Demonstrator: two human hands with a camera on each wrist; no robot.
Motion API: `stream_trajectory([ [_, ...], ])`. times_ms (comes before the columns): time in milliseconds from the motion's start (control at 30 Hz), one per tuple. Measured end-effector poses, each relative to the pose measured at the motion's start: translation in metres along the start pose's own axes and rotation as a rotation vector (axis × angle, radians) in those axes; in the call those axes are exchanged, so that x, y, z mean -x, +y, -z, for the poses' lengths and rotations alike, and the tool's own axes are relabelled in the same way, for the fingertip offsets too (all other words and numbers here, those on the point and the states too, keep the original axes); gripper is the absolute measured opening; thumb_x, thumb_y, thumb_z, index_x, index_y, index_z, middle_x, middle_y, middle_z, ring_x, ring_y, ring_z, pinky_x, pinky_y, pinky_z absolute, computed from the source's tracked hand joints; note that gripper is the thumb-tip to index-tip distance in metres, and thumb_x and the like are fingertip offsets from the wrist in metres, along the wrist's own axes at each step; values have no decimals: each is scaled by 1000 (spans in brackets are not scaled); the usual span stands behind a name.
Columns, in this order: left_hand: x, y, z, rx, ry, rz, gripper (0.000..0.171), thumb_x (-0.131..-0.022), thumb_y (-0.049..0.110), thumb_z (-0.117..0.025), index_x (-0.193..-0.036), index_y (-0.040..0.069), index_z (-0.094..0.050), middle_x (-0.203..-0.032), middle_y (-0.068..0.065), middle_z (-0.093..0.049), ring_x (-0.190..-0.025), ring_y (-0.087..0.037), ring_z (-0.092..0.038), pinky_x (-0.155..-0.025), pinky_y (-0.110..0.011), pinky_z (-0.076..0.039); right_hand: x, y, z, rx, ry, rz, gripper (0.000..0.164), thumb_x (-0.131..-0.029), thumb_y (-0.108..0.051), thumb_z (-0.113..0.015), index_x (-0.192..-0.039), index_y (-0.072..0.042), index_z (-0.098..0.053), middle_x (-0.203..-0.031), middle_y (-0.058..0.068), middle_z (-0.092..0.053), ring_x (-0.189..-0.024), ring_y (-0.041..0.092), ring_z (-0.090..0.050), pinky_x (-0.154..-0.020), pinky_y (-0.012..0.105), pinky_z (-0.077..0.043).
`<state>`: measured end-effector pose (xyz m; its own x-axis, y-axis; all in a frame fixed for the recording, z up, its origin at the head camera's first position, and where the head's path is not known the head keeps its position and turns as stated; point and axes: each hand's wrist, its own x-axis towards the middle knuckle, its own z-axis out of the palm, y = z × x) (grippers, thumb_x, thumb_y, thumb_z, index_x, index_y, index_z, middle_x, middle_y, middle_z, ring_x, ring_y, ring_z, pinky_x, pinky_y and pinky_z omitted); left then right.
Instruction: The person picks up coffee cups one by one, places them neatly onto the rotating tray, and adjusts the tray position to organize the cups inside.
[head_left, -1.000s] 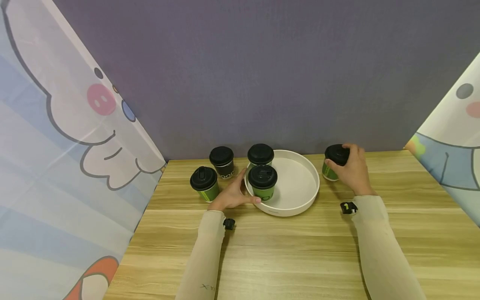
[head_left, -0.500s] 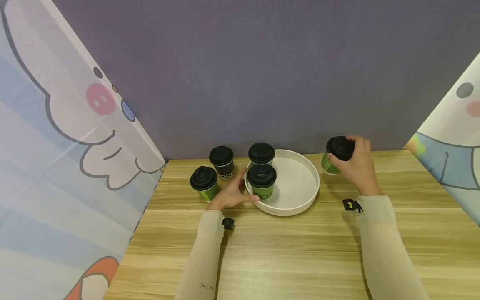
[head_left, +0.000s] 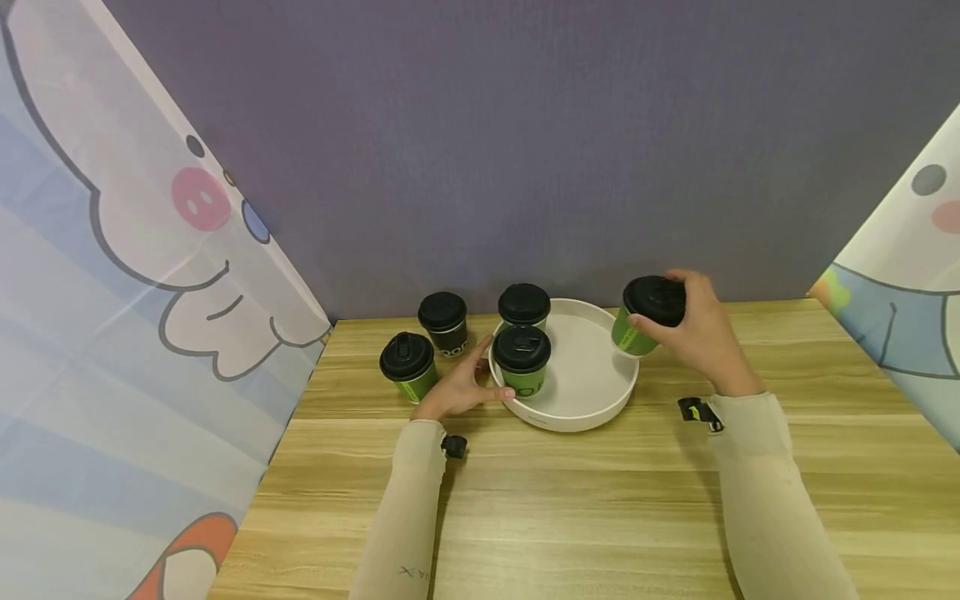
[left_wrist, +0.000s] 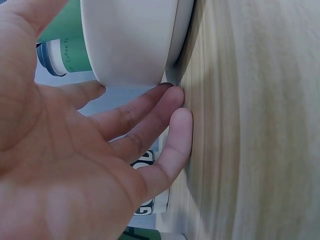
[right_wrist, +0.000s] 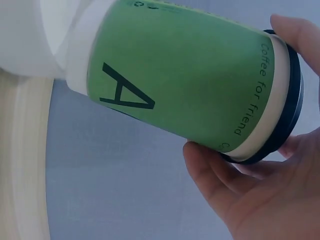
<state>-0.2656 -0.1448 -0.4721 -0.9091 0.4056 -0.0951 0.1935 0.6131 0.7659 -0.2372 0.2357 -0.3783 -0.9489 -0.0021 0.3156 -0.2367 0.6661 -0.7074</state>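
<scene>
We see the right hand [head_left: 701, 337] farther left than half a second ago: the green paper cup with a black lid [head_left: 632, 335] that it holds was then beside the tray, over the table, and now hangs over the right rim of the round white tray [head_left: 588, 379]. A second ago that cup stood on the table of pale striped wood [head_left: 570, 517]. The tray has hardly moved, and the left hand lies at its left side as before.

We find the right hand grasping the cup near its top, thumb on the near side and fingers around the far side of the lid. The left hand [head_left: 461, 390] is loosely spread, gripping nothing fully; its thumb lies at the tray's front edge, and in the left wrist view a fingertip meets the outer wall.

We see the held cup's long axis leaning: lid up and to the right, base down and to the left, towards the tray. We cannot tell whether its base touches the rim. Inside the tray, the front green lidded cup [head_left: 524, 382] and the rear black-lidded cup [head_left: 523, 305] stand upright; left of it, a black lidded cup [head_left: 450, 340] and another green lidded cup [head_left: 418, 386] stand on the table.
</scene>
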Motion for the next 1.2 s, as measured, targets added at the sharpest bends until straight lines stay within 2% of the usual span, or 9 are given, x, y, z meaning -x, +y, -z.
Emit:
stream_trajectory([
  [133,1,0,1,-1,-2,7,117,-81,51,-85,-166,33,-8,-149,-13,-55,-141,-26,-51,-120,-52,-35,-1,-4,-6,-16,-41,22,94,-85,-35,-85,-153,3,-32,-148,32,-39,-130,50,-44,-108,68,-35],
  [333,2,0,2,13,-8,-7,114,-82,50,-84,-166,32,-9,-144,-13,-58,-135,-26,-54,-117,-52,-39,0,-8,-15,-5,-89,87,94,-85,-34,-85,-153,3,-33,-148,31,-42,-132,48,-44,-108,67,-36],
  [533,0,-1,2,22,-9,-20,109,-85,49,-82,-166,28,-12,-139,-11,-61,-130,-25,-58,-112,-49,-45,1,-14,-24,-27,-216,62,100,-85,-41,-84,-157,-2,-27,-155,26,-38,-140,44,-41,-114,65,-33],
  [633,0,-1,3,22,-12,-17,108,-85,48,-82,-166,30,-13,-138,-11,-61,-128,-25,-59,-110,-48,-46,2,-17,-30,-17,-268,92,101,-84,-40,-85,-157,-1,-27,-155,26,-38,-141,45,-41,-115,65,-33],
  [1000,3,0,5,68,-18,-24,102,-89,42,-80,-166,28,-15,-141,-14,-60,-130,-29,-59,-111,-50,-46,7,-22,-48,44,-332,253,96,-80,-28,-88,-152,5,-34,-147,29,-44,-135,44,-45,-112,62,-36],
  [1200,4,1,6,105,-14,-24,97,-91,37,-79,-165,29,-17,-141,-15,-59,-130,-31,-59,-111,-50,-46,8,-27,-57,60,-377,284,96,-78,-30,-90,-152,3,-37,-149,26,-44,-136,42,-44,-112,60,-37],
])
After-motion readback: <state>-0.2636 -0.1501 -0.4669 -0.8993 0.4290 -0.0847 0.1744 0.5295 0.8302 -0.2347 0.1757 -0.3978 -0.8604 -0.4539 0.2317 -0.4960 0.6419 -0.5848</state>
